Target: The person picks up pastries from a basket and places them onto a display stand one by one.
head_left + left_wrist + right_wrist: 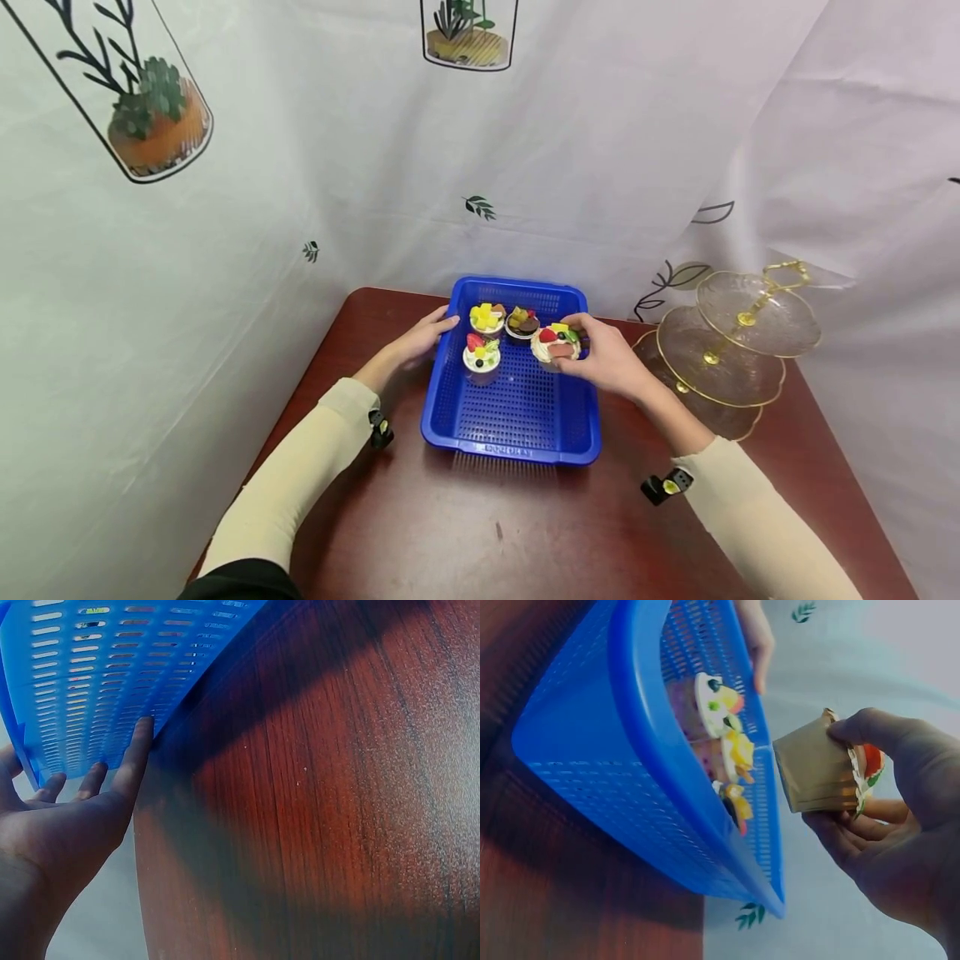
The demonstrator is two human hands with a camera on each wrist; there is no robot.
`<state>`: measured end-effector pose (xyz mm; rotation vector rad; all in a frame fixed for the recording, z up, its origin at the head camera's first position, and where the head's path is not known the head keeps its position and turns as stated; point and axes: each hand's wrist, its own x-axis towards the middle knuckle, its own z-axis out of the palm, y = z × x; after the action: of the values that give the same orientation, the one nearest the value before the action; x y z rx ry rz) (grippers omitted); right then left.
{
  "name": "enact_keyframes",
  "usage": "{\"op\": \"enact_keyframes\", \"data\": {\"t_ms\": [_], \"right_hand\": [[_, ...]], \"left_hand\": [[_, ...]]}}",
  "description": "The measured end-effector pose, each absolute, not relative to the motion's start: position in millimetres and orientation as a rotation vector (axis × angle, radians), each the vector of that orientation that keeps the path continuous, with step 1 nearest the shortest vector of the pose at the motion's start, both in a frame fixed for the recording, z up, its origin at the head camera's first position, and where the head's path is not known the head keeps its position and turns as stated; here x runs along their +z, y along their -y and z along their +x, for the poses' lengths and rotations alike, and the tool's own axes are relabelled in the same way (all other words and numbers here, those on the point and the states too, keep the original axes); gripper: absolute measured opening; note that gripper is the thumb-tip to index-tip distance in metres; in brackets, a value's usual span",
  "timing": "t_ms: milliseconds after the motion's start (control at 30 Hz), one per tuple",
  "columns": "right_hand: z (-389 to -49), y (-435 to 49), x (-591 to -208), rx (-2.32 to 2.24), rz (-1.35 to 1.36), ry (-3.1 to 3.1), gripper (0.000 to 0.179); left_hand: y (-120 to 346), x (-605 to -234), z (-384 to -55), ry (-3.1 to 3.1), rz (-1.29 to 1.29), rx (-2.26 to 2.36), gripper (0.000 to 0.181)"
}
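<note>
In the head view my right hand (609,360) grips a cupcake (555,343) topped with cream and fruit, over the right side of a blue plastic basket (506,417). The right wrist view shows its tan cup (816,769) between thumb and fingers, raised above the basket rim. My left hand (422,337) holds the basket's left side, thumb over the rim and fingers against the slotted outer wall (120,675). Inside the basket stand a yellow-fruit cupcake (487,318), a chocolate-topped cupcake (522,325) and a strawberry-topped cupcake (482,358).
A three-tier clear stand (720,358) with gold rims and a gold handle stands right of the basket, close to my right forearm. The dark red wooden table (420,525) meets a white printed curtain (390,200) behind and at the sides.
</note>
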<state>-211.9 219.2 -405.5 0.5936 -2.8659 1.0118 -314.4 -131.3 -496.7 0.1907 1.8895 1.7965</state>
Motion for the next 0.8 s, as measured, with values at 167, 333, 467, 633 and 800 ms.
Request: {"op": "enact_keyframes", "data": {"t_ms": [167,333,467,633,800], "right_hand": [[-198,-234,-401,1.096,0.562,2.815,0.065],[-184,-249,-399,1.171,0.499,2.755,0.064],[-172,-261,-396,1.198,0.417,2.734,0.063],[-157,-272,-391,1.194,0.375,2.665,0.062],[-147,-285,-382,1.172,0.375,2.542,0.064]], "left_hand": [[129,-497,-315,-1.872,0.175,1.811,0.060],[128,-496,-315,-1.878,0.161,1.814,0.060],[129,-498,-315,-1.881,0.162,1.818,0.060],[131,-502,-315,-1.890,0.163,1.814,0.061],[130,-503,-316,-1.889,0.154,1.831,0.060]]}}
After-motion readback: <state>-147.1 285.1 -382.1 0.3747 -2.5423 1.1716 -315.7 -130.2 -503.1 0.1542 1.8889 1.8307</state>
